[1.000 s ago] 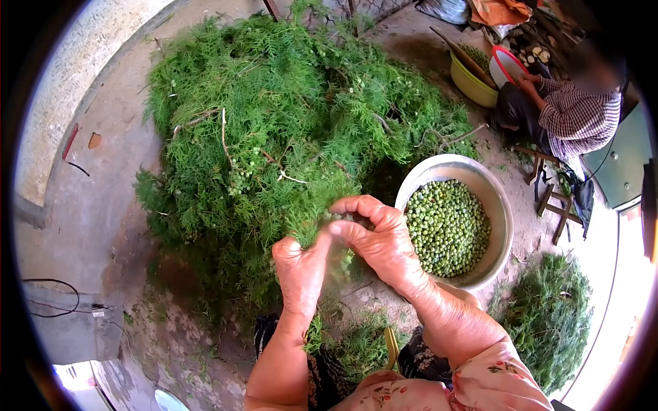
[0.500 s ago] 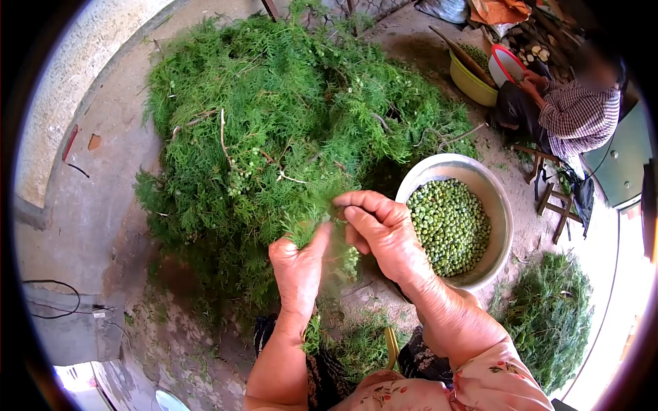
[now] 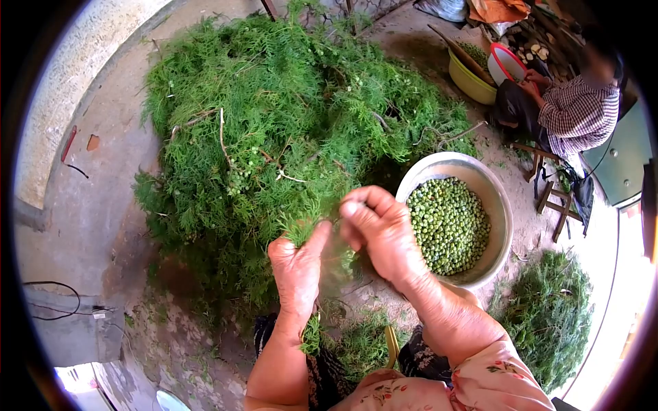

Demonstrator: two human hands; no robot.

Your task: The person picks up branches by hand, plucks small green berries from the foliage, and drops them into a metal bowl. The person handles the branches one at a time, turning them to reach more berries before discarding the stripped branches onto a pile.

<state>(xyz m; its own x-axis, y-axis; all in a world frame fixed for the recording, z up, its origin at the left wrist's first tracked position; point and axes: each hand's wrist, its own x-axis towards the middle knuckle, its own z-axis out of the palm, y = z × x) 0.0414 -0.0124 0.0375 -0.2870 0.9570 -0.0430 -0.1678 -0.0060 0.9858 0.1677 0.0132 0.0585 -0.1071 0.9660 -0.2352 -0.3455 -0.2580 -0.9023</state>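
My left hand (image 3: 297, 268) is closed around a leafy evergreen sprig (image 3: 301, 225), its thumb pointing up along the stem. Just to the right, my right hand (image 3: 387, 236) has its fingers curled with the thumb pressed in. Motion smears its fingertips, and anything held there is too small to make out. Beside that hand stands a wide metal basin (image 3: 506, 226), partly filled with small round green cones (image 3: 449, 222). Beyond both hands spreads a big heap of cut evergreen branches (image 3: 253, 116).
A smaller heap of sprigs (image 3: 545, 322) lies at lower right. At upper right, a person in a checked shirt (image 3: 582, 113) sits near a yellow tub (image 3: 469, 81) and a red-rimmed basin (image 3: 506, 65). A wooden stool (image 3: 558, 209) stands near that person.
My right hand has drawn slightly away from the sprig, its fingers curling inward. My left hand keeps its hold on the sprig, almost unmoved.
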